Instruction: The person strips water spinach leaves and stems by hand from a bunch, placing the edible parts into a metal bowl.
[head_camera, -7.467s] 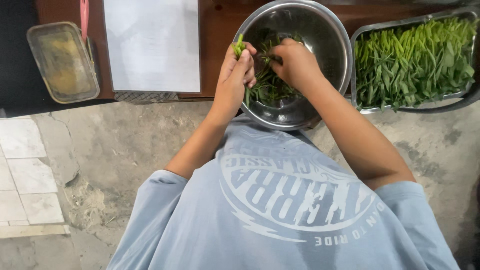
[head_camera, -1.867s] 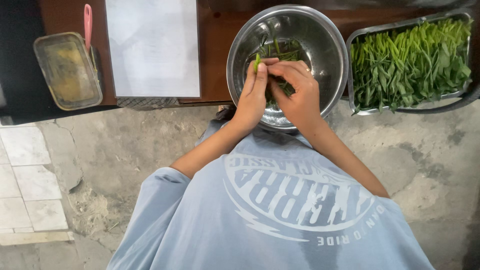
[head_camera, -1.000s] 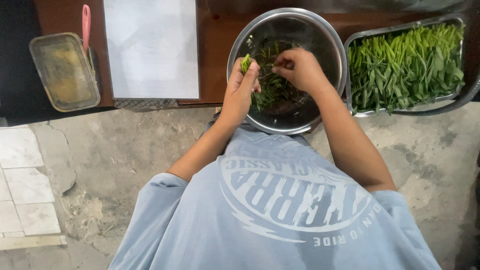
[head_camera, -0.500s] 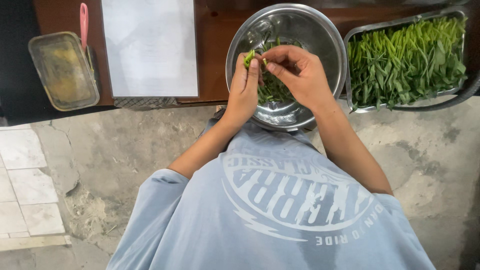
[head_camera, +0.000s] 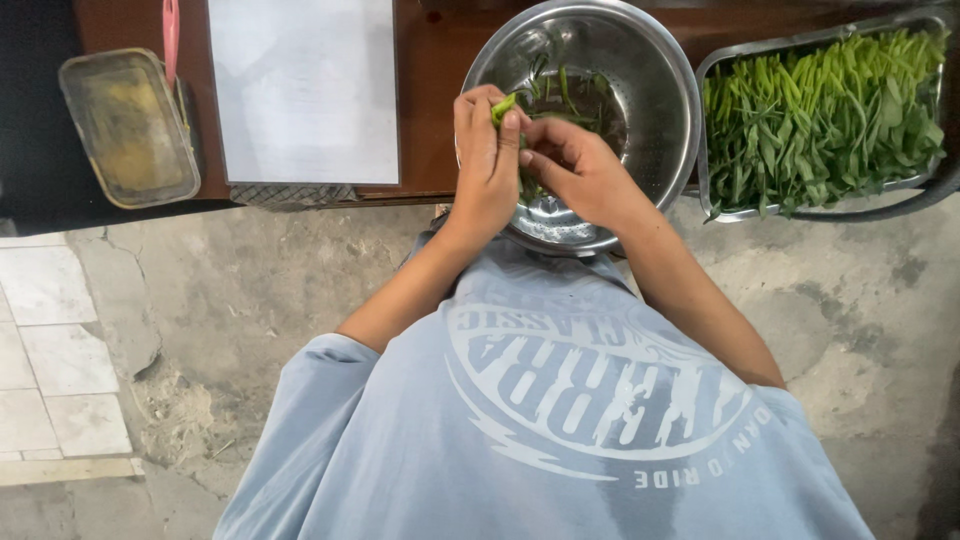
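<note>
Over the near side of a steel bowl (head_camera: 655, 75), both my hands meet. My left hand (head_camera: 485, 160) is closed around a small bunch of green stems (head_camera: 503, 105) whose tips stick out above my fingers. My right hand (head_camera: 580, 170) pinches at the same stems from the right, its fingertips touching my left fingers. Loose green stems and leaves (head_camera: 575, 95) lie in the bottom of the bowl. What my right fingers hold is hidden.
A steel tray (head_camera: 705, 120) heaped with leafy greens (head_camera: 820, 110) stands right of the bowl. On the brown table (head_camera: 430, 90), a white sheet (head_camera: 305, 90) lies left of the bowl. A worn rectangular tin (head_camera: 130, 125) and a pink handle (head_camera: 170, 30) sit far left. Cracked concrete floor (head_camera: 250, 290) lies below.
My right hand reached into the bowl a second ago, then came back to my left hand. Both hands now sit slightly lower over the bowl's near rim.
</note>
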